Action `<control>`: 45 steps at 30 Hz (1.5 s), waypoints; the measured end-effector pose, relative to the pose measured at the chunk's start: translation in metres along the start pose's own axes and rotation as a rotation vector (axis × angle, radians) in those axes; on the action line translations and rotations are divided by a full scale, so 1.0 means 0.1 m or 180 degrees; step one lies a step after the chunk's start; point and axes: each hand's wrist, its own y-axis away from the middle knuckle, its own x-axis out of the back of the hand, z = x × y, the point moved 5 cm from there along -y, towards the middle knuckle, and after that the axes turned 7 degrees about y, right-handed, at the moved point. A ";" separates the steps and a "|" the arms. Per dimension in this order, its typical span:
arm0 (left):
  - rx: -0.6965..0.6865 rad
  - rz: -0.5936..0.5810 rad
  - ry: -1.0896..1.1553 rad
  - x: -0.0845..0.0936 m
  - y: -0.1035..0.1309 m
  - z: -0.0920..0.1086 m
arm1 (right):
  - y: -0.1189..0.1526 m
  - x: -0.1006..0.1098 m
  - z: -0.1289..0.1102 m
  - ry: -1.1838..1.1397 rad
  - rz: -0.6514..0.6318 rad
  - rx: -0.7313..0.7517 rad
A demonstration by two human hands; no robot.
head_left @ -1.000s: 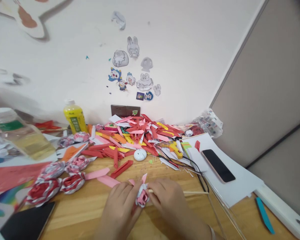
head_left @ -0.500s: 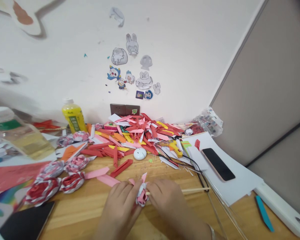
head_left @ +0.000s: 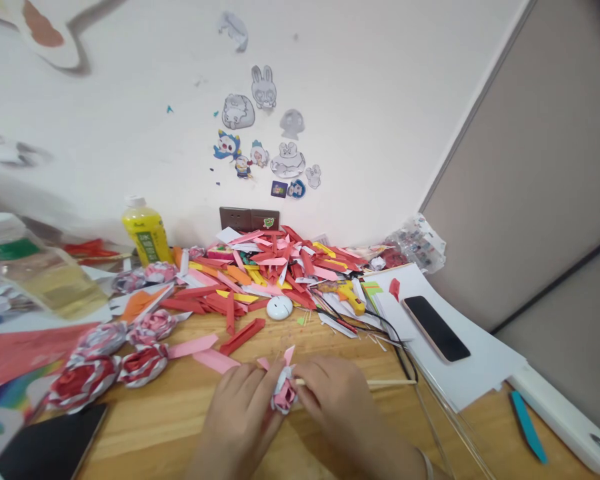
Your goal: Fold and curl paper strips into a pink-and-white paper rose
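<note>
A small pink and white paper flower (head_left: 284,397) is gripped in my left hand (head_left: 245,407), its fingers closed round the left side. A strip of pink paper (head_left: 289,355) sticks up from its top. My right hand (head_left: 333,393) is closed on a thin wooden stick (head_left: 391,383), which runs out to the right. The stick's near tip sits beside the flower; whether it touches the petals I cannot tell. Two folded pink strips (head_left: 215,361) lie just left of my left hand. My right fingers partly cover the flower's right edge.
Finished paper flowers (head_left: 144,364) sit at left, near a dark tablet (head_left: 55,443). Folded paper strips (head_left: 280,267) heap along the wall. A yellow glue gun (head_left: 347,293), its cord, a white round case (head_left: 279,307) and a phone (head_left: 437,329) lie rightward. Bottles (head_left: 147,233) stand back left.
My right hand has shifted slightly with the stick, whose tip is now a little further right of the flower's middle. My left hand keeps its hold almost unmoved.
</note>
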 end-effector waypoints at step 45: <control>-0.0025 -0.0072 0.0691 0.00 0.00 0.05 | 0.06 -0.18 0.40 -0.2496 -0.1429 -0.2264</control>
